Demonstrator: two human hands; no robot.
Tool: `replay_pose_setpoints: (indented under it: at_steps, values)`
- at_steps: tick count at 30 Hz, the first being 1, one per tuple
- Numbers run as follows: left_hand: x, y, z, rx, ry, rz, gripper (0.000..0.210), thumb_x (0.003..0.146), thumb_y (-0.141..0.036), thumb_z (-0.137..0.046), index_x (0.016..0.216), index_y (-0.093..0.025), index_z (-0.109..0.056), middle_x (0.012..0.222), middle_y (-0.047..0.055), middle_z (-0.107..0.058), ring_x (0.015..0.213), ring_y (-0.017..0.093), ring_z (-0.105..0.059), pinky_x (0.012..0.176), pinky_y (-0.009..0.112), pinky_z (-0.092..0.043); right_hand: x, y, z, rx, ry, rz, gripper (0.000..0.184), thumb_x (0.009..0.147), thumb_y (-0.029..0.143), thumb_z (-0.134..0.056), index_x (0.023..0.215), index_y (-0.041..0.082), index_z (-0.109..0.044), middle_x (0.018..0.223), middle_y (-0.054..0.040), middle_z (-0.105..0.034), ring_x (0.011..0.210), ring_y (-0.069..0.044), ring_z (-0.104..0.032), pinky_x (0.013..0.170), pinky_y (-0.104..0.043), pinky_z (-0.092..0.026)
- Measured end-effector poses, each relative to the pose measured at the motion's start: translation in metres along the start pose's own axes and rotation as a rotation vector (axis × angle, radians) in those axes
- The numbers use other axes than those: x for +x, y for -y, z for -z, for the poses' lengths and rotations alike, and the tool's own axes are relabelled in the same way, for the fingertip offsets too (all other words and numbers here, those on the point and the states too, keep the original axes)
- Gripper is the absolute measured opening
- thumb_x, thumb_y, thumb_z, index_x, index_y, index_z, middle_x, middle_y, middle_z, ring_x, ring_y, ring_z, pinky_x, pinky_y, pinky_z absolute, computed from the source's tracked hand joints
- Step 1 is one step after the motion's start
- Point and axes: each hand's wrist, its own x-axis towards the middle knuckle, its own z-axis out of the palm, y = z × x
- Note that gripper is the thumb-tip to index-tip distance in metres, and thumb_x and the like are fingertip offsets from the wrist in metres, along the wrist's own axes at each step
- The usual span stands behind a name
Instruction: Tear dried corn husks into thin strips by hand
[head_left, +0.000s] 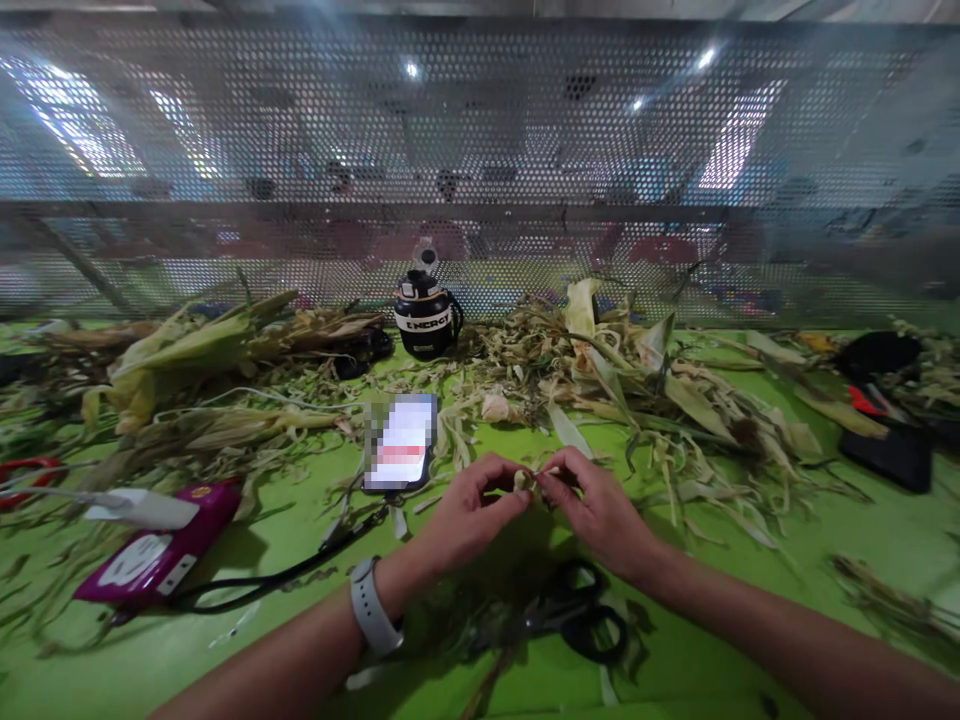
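My left hand, with a light watch on its wrist, pinches a small pale piece of dried corn husk between thumb and fingers. From the other side my right hand grips the same small piece, its fingertips meeting the left ones. The exact shape of the piece is mostly hidden by the fingers. Below my hands a pair of black-handled scissors lies on the green table. Beyond them a small pinkish-white husk bundle rests among the scraps.
A lit phone lies left of centre, near a magenta power bank with a white plug. Behind stands a black bottle. Husk heaps spread along a perforated metal screen. A dark phone lies at right.
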Motion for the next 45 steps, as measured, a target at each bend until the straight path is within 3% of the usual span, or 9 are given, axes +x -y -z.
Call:
replay_pose_setpoints:
  at_steps: [9, 12, 17, 22, 26, 29, 32, 38, 45]
  values:
    - [0.007, 0.005, -0.002, -0.436, -0.016, 0.289, 0.033, 0.062, -0.037, -0.076, 0.083, -0.014, -0.064, 0.067, -0.001, -0.062, 0.059, 0.01, -0.052, 0.058, 0.022, -0.039, 0.004, 0.0, 0.003, 0.41, 0.021, -0.194, 0.031, 0.084, 0.044, -0.052, 0.1, 0.018, -0.046, 0.078, -0.0004, -0.056, 0.062, -0.012, -0.056, 0.061, -0.027, -0.048]
    - [0.008, 0.002, 0.001, -0.508, -0.034, 0.38, 0.031, 0.06, -0.034, -0.078, 0.079, -0.014, -0.064, 0.065, -0.001, -0.062, 0.057, 0.009, -0.052, 0.056, 0.021, -0.038, 0.002, 0.008, 0.012, 0.452, 0.069, -0.117, 0.031, 0.085, 0.039, -0.051, 0.107, 0.018, -0.05, 0.083, -0.0021, -0.056, 0.07, -0.013, -0.058, 0.068, -0.029, -0.05]
    - [0.009, 0.001, 0.003, -0.566, -0.015, 0.36, 0.028, 0.059, -0.032, -0.079, 0.075, -0.014, -0.066, 0.063, -0.001, -0.062, 0.058, 0.008, -0.052, 0.058, 0.02, -0.038, 0.001, 0.005, 0.014, 0.389, 0.085, 0.003, 0.027, 0.083, 0.027, -0.054, 0.109, 0.02, -0.056, 0.09, -0.0044, -0.06, 0.08, -0.015, -0.058, 0.074, -0.031, -0.051]
    - [0.008, 0.002, 0.003, -0.582, 0.008, 0.324, 0.028, 0.059, -0.03, -0.08, 0.078, -0.013, -0.067, 0.065, -0.001, -0.062, 0.06, 0.008, -0.053, 0.062, 0.021, -0.039, 0.005, -0.003, 0.008, 0.298, 0.038, 0.063, 0.019, 0.085, 0.029, -0.056, 0.1, 0.02, -0.064, 0.088, -0.0045, -0.062, 0.075, -0.014, -0.058, 0.066, -0.027, -0.051]
    - [0.008, 0.004, 0.002, -0.546, 0.024, 0.298, 0.031, 0.059, -0.031, -0.079, 0.081, -0.013, -0.068, 0.066, 0.0, -0.063, 0.06, 0.008, -0.053, 0.062, 0.021, -0.04, 0.006, -0.005, 0.009, 0.099, -0.105, 0.238, 0.016, 0.084, 0.025, -0.059, 0.094, 0.025, -0.071, 0.089, -0.0051, -0.058, 0.087, -0.018, -0.056, 0.075, -0.031, -0.048]
    - [0.007, 0.005, 0.0, -0.532, 0.014, 0.305, 0.031, 0.058, -0.031, -0.08, 0.08, -0.013, -0.068, 0.067, 0.0, -0.063, 0.06, 0.008, -0.053, 0.061, 0.02, -0.04, 0.005, -0.005, 0.01, 0.092, -0.1, 0.274, 0.017, 0.083, 0.022, -0.059, 0.095, 0.027, -0.071, 0.094, -0.0051, -0.061, 0.09, -0.018, -0.058, 0.077, -0.031, -0.048]
    - [0.006, 0.006, -0.001, -0.541, 0.012, 0.313, 0.031, 0.058, -0.03, -0.08, 0.08, -0.013, -0.068, 0.069, 0.0, -0.064, 0.06, 0.008, -0.053, 0.061, 0.02, -0.04, 0.004, -0.005, 0.008, 0.181, -0.013, 0.22, 0.015, 0.084, 0.023, -0.059, 0.094, 0.025, -0.07, 0.088, -0.0034, -0.066, 0.081, -0.016, -0.06, 0.073, -0.029, -0.048]
    - [0.005, 0.006, -0.002, -0.525, 0.045, 0.308, 0.03, 0.059, -0.032, -0.08, 0.079, -0.014, -0.067, 0.068, 0.0, -0.064, 0.062, 0.009, -0.055, 0.063, 0.021, -0.041, 0.005, -0.001, 0.006, 0.363, 0.004, -0.095, 0.023, 0.074, 0.036, -0.069, 0.082, 0.018, -0.06, 0.069, 0.0012, -0.062, 0.064, -0.012, -0.057, 0.061, -0.024, -0.047]
    - [0.006, 0.008, -0.003, -0.479, 0.047, 0.276, 0.031, 0.061, -0.035, -0.077, 0.082, -0.014, -0.067, 0.072, 0.0, -0.064, 0.063, 0.009, -0.054, 0.063, 0.021, -0.041, 0.005, 0.003, 0.008, 0.238, 0.032, -0.092, 0.016, 0.077, 0.031, -0.063, 0.082, 0.016, -0.064, 0.075, -0.0023, -0.065, 0.068, -0.013, -0.058, 0.062, -0.025, -0.046]
